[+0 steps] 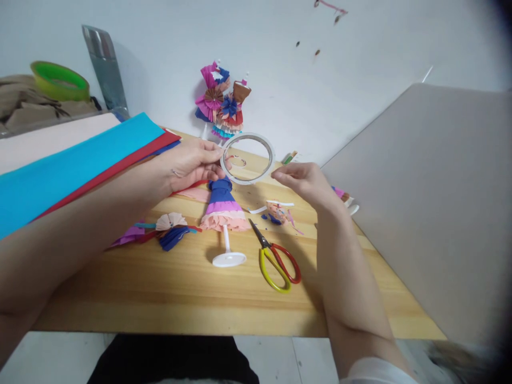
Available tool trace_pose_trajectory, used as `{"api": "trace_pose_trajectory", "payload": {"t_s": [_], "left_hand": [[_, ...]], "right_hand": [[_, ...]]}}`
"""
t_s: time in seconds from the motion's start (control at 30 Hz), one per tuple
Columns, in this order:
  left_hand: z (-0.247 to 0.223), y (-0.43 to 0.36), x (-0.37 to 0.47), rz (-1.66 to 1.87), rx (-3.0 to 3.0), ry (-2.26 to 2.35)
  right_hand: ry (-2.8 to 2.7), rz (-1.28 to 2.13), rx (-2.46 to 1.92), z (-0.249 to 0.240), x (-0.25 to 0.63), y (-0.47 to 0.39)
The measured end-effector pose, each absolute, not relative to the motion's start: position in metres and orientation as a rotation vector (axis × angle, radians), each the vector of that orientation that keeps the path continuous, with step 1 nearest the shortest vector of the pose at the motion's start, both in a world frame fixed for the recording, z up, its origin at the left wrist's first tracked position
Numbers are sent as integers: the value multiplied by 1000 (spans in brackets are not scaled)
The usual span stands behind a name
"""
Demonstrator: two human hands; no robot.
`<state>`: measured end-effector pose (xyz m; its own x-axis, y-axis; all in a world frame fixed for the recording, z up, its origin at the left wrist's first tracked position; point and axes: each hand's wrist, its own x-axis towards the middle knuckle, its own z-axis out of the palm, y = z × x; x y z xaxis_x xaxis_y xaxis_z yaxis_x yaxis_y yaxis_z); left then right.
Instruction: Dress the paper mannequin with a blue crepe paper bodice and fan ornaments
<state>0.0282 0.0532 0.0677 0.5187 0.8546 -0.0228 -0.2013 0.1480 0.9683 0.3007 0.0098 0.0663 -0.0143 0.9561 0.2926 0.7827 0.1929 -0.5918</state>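
Note:
My left hand [200, 162] grips a roll of white tape [227, 169] by its left edge, holding it up over the table. At the roll's right edge my right hand [299, 178] is closed in a pinch; what lies between its fingertips, if anything, is too small to make out. Below the roll stands a small doll-sized crepe paper dress [224, 208] in blue, purple and peach on a white stand [229, 260]. Scissors [276, 261] with one red and one yellow handle lie to its right.
Colourful paper sheets [88, 160] lie under my left forearm. Paper flower pieces [170, 221] and scraps [279, 210] flank the dress. Two finished paper dresses [224, 101] stand by the wall. A bottle [106, 69] and green tape roll [60, 80] are back left; a pale panel [432, 202] bounds the right.

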Motion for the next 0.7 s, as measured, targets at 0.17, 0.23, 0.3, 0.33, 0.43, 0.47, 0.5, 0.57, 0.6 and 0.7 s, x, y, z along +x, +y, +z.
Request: {"api": "trace_pose_trajectory", "payload": {"t_s": [0.17,0.23,0.3,0.33,0.43,0.47,0.5,0.57,0.6,0.7], "left_hand": [[71,45,30,902,1236,669],[73,42,32,905,1277,668],[74,38,33,932,1294,671],[74,36,34,958,1294,675],[74,33,37,1029,1323,700],[74,33,37,1047,1346,707],[75,33,37,1058,1372,711],[75,34,37,1060,1410,715],[75,34,37,1055,1416,719],[75,36,35,1019,1426,725]], "right_hand": [[-1656,964,-1340,68,265,-1],[-1517,1007,-1308,63,251,-1],[-1411,1038,-1293,57,241,1],[-1373,1055,-1285,54,237,2],[-1358,1072,-1246,48,228,3],[-1390,1037,-1236,47,227,3],[-1423,967,-1235,46,227,4],[-1484,738,-1274,45,232,6],[-1506,593,-1318,45,236,8],[-1608,209,-1537,44,254,16]]}}
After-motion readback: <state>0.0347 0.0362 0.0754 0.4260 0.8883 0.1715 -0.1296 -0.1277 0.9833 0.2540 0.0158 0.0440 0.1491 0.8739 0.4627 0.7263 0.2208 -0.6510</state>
